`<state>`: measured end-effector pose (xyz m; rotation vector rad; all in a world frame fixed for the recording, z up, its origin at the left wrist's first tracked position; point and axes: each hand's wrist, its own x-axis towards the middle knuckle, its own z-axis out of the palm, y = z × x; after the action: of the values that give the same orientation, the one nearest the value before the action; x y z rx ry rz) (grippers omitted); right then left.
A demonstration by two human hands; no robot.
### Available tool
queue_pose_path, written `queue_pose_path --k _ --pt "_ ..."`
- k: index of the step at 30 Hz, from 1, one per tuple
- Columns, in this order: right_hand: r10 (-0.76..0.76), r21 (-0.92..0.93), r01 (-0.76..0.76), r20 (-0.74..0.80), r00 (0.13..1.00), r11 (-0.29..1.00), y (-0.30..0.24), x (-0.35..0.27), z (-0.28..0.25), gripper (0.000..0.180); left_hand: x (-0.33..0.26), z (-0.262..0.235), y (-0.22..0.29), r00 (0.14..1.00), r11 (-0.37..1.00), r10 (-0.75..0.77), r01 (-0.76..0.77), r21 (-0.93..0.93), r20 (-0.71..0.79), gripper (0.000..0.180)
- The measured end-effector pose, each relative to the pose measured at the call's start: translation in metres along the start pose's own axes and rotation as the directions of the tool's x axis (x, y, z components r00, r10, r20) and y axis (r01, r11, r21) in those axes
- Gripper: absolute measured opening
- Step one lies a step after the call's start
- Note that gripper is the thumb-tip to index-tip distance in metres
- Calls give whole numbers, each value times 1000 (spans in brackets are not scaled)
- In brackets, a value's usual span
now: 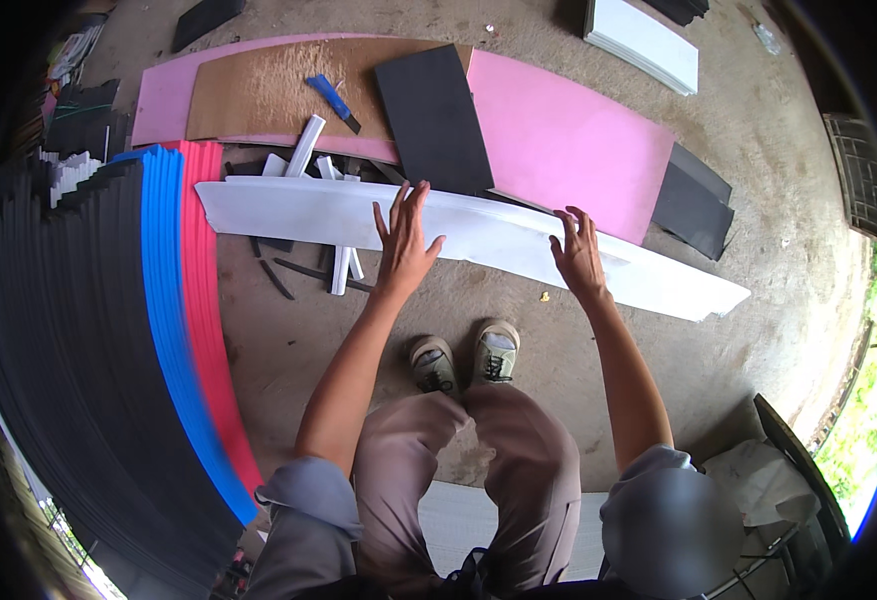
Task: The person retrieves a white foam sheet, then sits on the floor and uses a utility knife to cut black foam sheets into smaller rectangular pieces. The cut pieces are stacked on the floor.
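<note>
A long white foam-like strip (pixel 498 225) stretches across in front of me from left to right. My left hand (pixel 408 240) is over its middle, fingers apart, the fingertips reaching its far edge. Over the strip's right part is my right hand (pixel 580 255), its fingers also spread. Whether either palm presses on the strip or hovers just above it, I cannot tell. Beyond the strip lie a dark grey foam panel (pixel 433 120) and a large pink sheet (pixel 568 140). A blue-handled cutter (pixel 328 95) rests on a brown board (pixel 248 90).
Tall stacked foam sheets stand at my left: black (pixel 58 300), blue (pixel 173 250) and red (pixel 203 230). White offcuts (pixel 305 147) and dark strips (pixel 278 278) litter the concrete floor. A white stack (pixel 643 45) sits far right, and dark pieces (pixel 696 205) lie beside the pink sheet.
</note>
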<state>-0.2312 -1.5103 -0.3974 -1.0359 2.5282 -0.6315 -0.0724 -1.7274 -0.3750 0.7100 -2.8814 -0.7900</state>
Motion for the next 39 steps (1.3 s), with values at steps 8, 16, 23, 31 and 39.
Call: queue_pose_path --k 8,16,23,31,39 --pt "31 83 -25 -80 996 996 -111 -100 -159 28 -62 -125 158 991 951 -63 24 -308 -116 78" --pt "217 249 -129 -369 904 960 -122 -210 -378 15 -86 -240 356 972 915 67 -150 -375 -226 64" --pt "308 284 -184 -493 813 941 13 -278 -495 12 -86 -207 478 939 907 137 -246 -341 -314 59" --pt "600 187 -574 -354 717 797 215 -433 -519 14 -125 -67 518 953 860 -299 296 -415 60 55" --pt "687 173 -678 -356 633 714 324 -428 -580 22 -33 -44 682 890 811 -446 355 -465 -99 59"
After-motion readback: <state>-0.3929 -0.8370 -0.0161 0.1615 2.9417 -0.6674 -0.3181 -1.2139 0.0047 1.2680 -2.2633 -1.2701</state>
